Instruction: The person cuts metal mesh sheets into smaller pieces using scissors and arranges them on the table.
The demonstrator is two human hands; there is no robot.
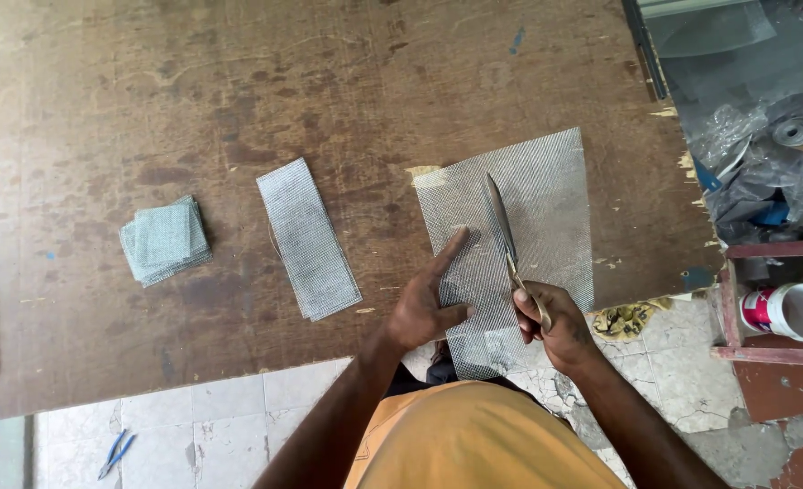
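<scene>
While I watch from the head camera, my left hand (424, 303) lies flat on the large sheet of wire mesh (546, 195), palm down, with the index finger stretched out straight and pointing away from me, and the thumb splayed to the side toward the scissors; the other fingers are loosely bent against the mesh. My left forearm comes up from below at a slant, elbow near my orange shirt (469, 444).

My right hand (551, 321) is closed around the handles of the scissors (507, 235), fingers curled tight together over them. I cannot tell how far the blades are parted, since they read as one narrow point. The blades lie across the mesh sheet, tips pointing away from me, just beside my left index finger.

The mesh sheet rests on the worn brown table (238, 81), its near end hanging over the table's front edge toward my body. Left of that sheet lies a narrow cut strip of mesh (308, 237), and further left of it a small stack of mesh squares (164, 240). Well to the right of the sheet, off the table, a white cup (795, 312) sits on a red frame. Below the table edge, far left of the sheet, blue-handled pliers (114, 453) lie on the tiled floor.
</scene>
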